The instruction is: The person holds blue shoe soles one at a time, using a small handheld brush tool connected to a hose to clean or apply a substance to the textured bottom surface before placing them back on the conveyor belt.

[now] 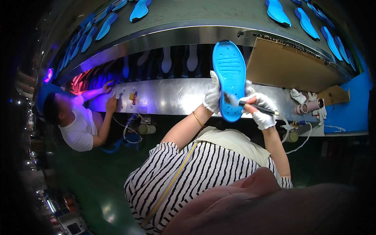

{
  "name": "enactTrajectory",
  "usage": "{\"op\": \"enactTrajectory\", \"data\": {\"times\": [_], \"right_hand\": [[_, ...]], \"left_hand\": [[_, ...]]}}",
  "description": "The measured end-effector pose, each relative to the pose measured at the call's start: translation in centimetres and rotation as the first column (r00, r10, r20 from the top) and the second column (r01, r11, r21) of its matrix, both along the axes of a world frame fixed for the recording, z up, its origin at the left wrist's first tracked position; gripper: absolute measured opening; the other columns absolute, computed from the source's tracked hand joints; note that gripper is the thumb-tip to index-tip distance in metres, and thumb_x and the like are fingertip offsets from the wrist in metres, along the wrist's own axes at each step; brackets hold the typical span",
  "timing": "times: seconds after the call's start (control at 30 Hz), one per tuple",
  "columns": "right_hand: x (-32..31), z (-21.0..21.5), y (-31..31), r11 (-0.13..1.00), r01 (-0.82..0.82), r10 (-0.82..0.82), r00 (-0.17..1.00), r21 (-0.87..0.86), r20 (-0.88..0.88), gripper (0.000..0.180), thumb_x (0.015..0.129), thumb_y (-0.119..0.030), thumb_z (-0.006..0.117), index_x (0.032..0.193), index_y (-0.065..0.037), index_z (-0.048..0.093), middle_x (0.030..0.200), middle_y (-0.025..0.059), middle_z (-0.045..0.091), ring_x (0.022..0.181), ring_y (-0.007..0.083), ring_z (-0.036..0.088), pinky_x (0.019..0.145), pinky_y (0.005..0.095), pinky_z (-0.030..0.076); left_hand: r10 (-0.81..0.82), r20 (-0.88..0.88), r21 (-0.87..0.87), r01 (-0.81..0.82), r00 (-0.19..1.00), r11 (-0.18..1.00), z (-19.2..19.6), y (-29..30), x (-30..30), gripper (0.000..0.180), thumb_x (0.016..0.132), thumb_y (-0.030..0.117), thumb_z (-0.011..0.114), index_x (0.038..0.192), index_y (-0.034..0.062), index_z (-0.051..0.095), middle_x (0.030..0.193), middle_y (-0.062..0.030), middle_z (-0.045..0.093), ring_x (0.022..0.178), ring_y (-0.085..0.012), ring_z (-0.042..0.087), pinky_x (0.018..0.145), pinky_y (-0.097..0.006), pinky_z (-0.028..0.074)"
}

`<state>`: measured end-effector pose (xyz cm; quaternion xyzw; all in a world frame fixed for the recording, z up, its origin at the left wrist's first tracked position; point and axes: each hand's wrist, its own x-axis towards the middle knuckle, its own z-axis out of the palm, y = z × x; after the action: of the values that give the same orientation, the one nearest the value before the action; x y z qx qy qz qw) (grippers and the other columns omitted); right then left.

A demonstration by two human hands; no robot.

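A bright blue shoe sole is held upright in front of me, its textured inner face toward me. My left hand, in a white glove, is closed on the sole's left edge, its fingers partly hidden behind it. In my right hand, gloved with bare fingertips, is a brush with a dark handle. Its pale bristles touch the lower part of the sole, blurred by motion. A white hose or cord hangs near the handle's end. White glove fabric shows at the sole's right edge too; whose fingers those are, I cannot tell.
Beyond runs a conveyor belt carrying several blue soles. Below it lies a metal ledge. A cardboard sheet, white gloves and a pinkish cylinder are at the right. A co-worker works at the left near purple light.
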<state>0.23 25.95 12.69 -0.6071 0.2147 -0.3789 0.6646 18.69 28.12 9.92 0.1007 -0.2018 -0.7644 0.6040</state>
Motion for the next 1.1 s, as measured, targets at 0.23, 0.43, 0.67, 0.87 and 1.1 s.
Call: {"op": "enactTrajectory", "data": {"times": [0.23, 0.43, 0.67, 0.87, 1.1], "right_hand": [[1.9, 2.2, 0.6, 0.876, -0.038, 0.012, 0.998, -0.481, -0.057, 0.012, 0.075, 0.004, 0.069, 0.084, 0.001, 0.063, 0.085, 0.0105, 0.063, 0.067, 0.0125, 0.061, 0.062, 0.0236, 0.050], [1.5, 0.8, 0.6, 0.977, 0.126, -0.116, 0.991, -0.175, 0.068, 0.008, 0.080, 0.003, 0.064, 0.085, -0.002, 0.060, 0.091, 0.0093, 0.063, 0.070, 0.0097, 0.059, 0.062, 0.0217, 0.048], [0.6, 1.1, -0.8, 0.965, -0.210, 0.186, 0.970, 0.156, 0.156, 0.010, 0.079, -0.003, 0.065, 0.086, -0.003, 0.059, 0.088, 0.0098, 0.062, 0.073, 0.0139, 0.061, 0.066, 0.0231, 0.049], [0.2, 0.8, -1.6, 0.916, -0.027, -0.032, 0.990, -0.400, -0.140, 0.013, 0.073, 0.005, 0.068, 0.079, -0.004, 0.061, 0.086, 0.0068, 0.062, 0.080, 0.0150, 0.060, 0.072, 0.0253, 0.049], [-1.5, 1.3, -3.2, 0.932, -0.262, 0.314, 0.930, 0.251, -0.194, 0.016, 0.066, 0.008, 0.068, 0.075, -0.004, 0.064, 0.094, 0.0063, 0.064, 0.083, 0.0164, 0.060, 0.074, 0.0270, 0.049]], "left_hand": [[-0.018, -0.168, -0.215, -0.019, 0.986, 0.976, -0.1, -2.7, 0.9, 0.117, 0.056, 0.088, 0.041, 0.129, -0.0032, 0.041, 0.113, -0.0161, 0.057, 0.108, -0.0292, 0.054, 0.099, -0.044, 0.042], [0.040, -0.245, -0.331, -0.122, 0.969, 0.936, 1.9, -3.0, 1.0, 0.115, 0.051, 0.084, 0.053, 0.129, -0.0004, 0.042, 0.120, -0.0136, 0.051, 0.107, -0.0271, 0.055, 0.104, -0.042, 0.039], [0.050, -0.076, -0.401, -0.077, 0.996, 0.913, 2.6, -3.2, 2.2, 0.115, 0.054, 0.084, 0.049, 0.133, 0.0021, 0.039, 0.126, -0.0197, 0.049, 0.108, -0.0310, 0.057, 0.099, -0.048, 0.043], [0.197, 0.373, -0.395, -0.037, 0.906, 0.918, 4.0, -3.8, 2.3, 0.109, 0.056, 0.080, 0.056, 0.128, -0.0011, 0.044, 0.115, -0.0212, 0.057, 0.102, -0.0316, 0.061, 0.087, -0.043, 0.052], [0.146, 0.768, -0.242, 0.071, 0.624, 0.968, 4.1, -4.9, 2.7, 0.069, 0.079, 0.057, 0.062, 0.121, 0.0031, 0.052, 0.109, -0.0128, 0.061, 0.095, -0.0201, 0.061, 0.084, -0.033, 0.052]]}}
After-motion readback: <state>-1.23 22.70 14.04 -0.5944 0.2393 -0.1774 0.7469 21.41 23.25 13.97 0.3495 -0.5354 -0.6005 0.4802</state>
